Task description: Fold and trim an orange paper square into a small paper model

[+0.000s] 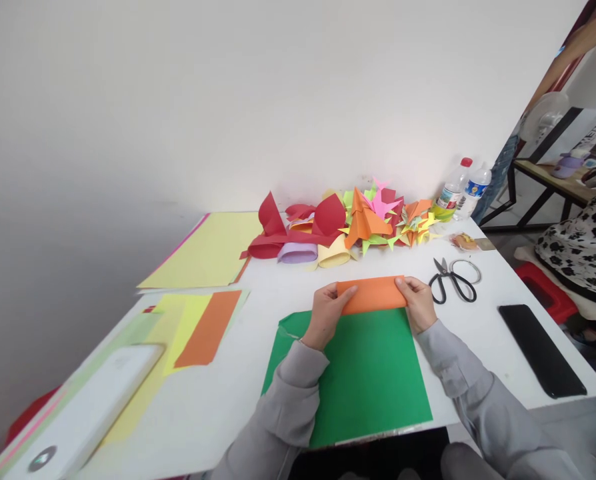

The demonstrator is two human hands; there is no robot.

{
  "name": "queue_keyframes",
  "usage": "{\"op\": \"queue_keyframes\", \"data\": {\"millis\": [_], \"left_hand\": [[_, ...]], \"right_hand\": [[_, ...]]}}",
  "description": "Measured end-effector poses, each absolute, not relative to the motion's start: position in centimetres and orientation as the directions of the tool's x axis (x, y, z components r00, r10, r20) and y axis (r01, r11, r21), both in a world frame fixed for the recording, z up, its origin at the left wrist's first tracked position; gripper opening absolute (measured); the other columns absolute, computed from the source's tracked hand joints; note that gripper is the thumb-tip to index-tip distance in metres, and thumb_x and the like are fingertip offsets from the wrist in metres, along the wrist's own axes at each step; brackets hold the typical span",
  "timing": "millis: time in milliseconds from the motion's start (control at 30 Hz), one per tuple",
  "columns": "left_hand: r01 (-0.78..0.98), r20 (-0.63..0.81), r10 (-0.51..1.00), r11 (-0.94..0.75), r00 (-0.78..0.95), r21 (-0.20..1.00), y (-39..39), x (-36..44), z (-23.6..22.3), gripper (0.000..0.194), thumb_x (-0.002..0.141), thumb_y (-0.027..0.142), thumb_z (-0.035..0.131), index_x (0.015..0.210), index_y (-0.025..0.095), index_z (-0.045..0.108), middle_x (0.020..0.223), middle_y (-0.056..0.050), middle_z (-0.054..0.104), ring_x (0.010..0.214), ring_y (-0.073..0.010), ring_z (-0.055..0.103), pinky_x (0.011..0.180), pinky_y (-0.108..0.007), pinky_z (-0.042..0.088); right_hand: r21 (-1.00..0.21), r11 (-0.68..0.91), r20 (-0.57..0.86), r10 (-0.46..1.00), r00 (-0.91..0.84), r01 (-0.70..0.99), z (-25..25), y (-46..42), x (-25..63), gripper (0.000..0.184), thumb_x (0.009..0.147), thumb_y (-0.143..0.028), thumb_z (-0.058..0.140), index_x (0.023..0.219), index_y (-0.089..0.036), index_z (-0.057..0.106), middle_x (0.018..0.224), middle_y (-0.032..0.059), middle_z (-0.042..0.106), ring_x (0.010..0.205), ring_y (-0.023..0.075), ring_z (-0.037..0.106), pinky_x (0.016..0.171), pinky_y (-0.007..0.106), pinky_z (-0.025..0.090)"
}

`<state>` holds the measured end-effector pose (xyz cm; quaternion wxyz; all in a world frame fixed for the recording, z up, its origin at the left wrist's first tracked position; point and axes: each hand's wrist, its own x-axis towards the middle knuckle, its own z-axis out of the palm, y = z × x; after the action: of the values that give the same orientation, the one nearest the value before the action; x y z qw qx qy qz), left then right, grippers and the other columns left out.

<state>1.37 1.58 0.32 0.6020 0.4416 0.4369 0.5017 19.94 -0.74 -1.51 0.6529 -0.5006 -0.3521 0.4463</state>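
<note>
While pinching both ends of an orange paper strip (pixel 375 295), held it at frame centre, along the far edge of a green sheet (pixel 375 380).
Gripped it narrowly with left hand (pixel 324 313) and right hand (pixel 418 303). Faced piled paper shapes (pixel 363 223) at upper centre, bottles (pixel 448 203) at upper right; had scissors (pixel 445 273) just beside the right hand and black phone (pixel 541 350) at lower right. Met the left crowded with coloured sheets (pixel 211 331) and a white device (pixel 95 407). Found bare white table (pixel 287 288) between strip and shapes, its right edge near the phone.
</note>
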Motion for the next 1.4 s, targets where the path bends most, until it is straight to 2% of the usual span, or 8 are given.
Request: {"op": "queue_keyframes", "data": {"millis": [300, 567, 767, 967, 1133, 1267, 1400], "left_hand": [[-0.191, -0.056, 0.995, 0.071, 0.085, 0.979, 1.8, 1.5, -0.1, 0.031, 0.061, 0.041, 0.075, 0.061, 0.014, 0.061, 0.058, 0.002, 0.058, 0.054, -0.01, 0.048, 0.051, -0.022, 0.038], [-0.204, -0.044, 0.995, 0.062, 0.09, 0.977, 2.0, 1.5, -0.5, 0.029, 0.064, 0.04, 0.074, 0.064, 0.013, 0.062, 0.059, 0.002, 0.057, 0.055, -0.0099, 0.048, 0.052, -0.022, 0.036], [-0.196, -0.048, 0.996, 0.061, 0.071, 0.979, 2.0, 1.5, -0.4, 0.032, 0.062, 0.041, 0.074, 0.059, 0.014, 0.058, 0.055, 0.004, 0.052, 0.052, -0.0086, 0.043, 0.05, -0.022, 0.032], [-0.143, -0.014, 0.999, 0.021, 0.049, 0.989, 2.2, 1.4, -0.8, 0.038, 0.063, 0.042, 0.073, 0.053, 0.015, 0.048, 0.051, 0.006, 0.039, 0.049, -0.0065, 0.032, 0.047, -0.021, 0.023], [-0.073, 0.004, 1.0, -0.004, -0.006, 0.997, 2.2, 1.7, -1.2, 0.041, 0.064, 0.044, 0.071, 0.052, 0.017, 0.043, 0.051, 0.007, 0.032, 0.049, -0.0065, 0.026, 0.046, -0.021, 0.02], [-0.004, 0.062, 0.994, -0.062, -0.091, 0.998, 2.0, 2.2, -1.6, 0.045, 0.067, 0.043, 0.067, 0.051, 0.019, 0.032, 0.052, 0.007, 0.025, 0.05, -0.0069, 0.022, 0.047, -0.022, 0.018], [0.105, 0.095, 0.989, -0.083, -0.109, 0.991, 2.3, 2.4, -2.5, 0.044, 0.071, 0.042, 0.062, 0.052, 0.02, 0.03, 0.052, 0.007, 0.024, 0.05, -0.0077, 0.022, 0.047, -0.023, 0.017]], "right_hand": [[-0.971, 0.124, 0.031, 0.913, 0.406, -0.203, -2.2, -0.5, 20.2, 0.029, 0.064, -0.044, 0.075, 0.071, -0.016, 0.07, 0.068, 0.0018, 0.068, 0.061, 0.0144, 0.055, 0.057, 0.026, 0.043], [-0.972, 0.12, 0.031, 0.918, 0.395, -0.202, -2.2, -0.5, 20.2, 0.027, 0.065, -0.043, 0.075, 0.072, -0.017, 0.071, 0.068, 0.0003, 0.068, 0.061, 0.0143, 0.056, 0.059, 0.027, 0.043], [-0.971, 0.122, 0.032, 0.921, 0.388, -0.208, -2.2, -0.5, 20.2, 0.025, 0.066, -0.041, 0.075, 0.072, -0.017, 0.072, 0.067, 0.0001, 0.067, 0.061, 0.0137, 0.055, 0.058, 0.026, 0.042], [-0.969, 0.118, 0.026, 0.922, 0.387, -0.217, -2.3, -0.5, 20.1, 0.027, 0.066, -0.042, 0.074, 0.073, -0.016, 0.071, 0.068, 0.0011, 0.067, 0.06, 0.0143, 0.055, 0.058, 0.027, 0.042], [-0.986, 0.141, 0.092, 0.902, 0.421, -0.085, -2.1, -0.6, 20.0, 0.029, 0.067, -0.044, 0.072, 0.071, -0.016, 0.07, 0.065, 0.0008, 0.066, 0.06, 0.0146, 0.054, 0.059, 0.028, 0.042], [-0.987, 0.158, 0.158, 0.873, 0.462, 0.038, -1.9, -0.7, 19.8, 0.029, 0.07, -0.045, 0.068, 0.07, -0.016, 0.07, 0.065, 0.0008, 0.066, 0.061, 0.0152, 0.054, 0.06, 0.028, 0.043], [-0.984, 0.129, 0.174, 0.858, 0.484, 0.126, -2.5, -0.5, 19.7, 0.031, 0.072, -0.046, 0.065, 0.07, -0.015, 0.07, 0.064, 0.002, 0.066, 0.062, 0.0162, 0.054, 0.06, 0.028, 0.043]]}}
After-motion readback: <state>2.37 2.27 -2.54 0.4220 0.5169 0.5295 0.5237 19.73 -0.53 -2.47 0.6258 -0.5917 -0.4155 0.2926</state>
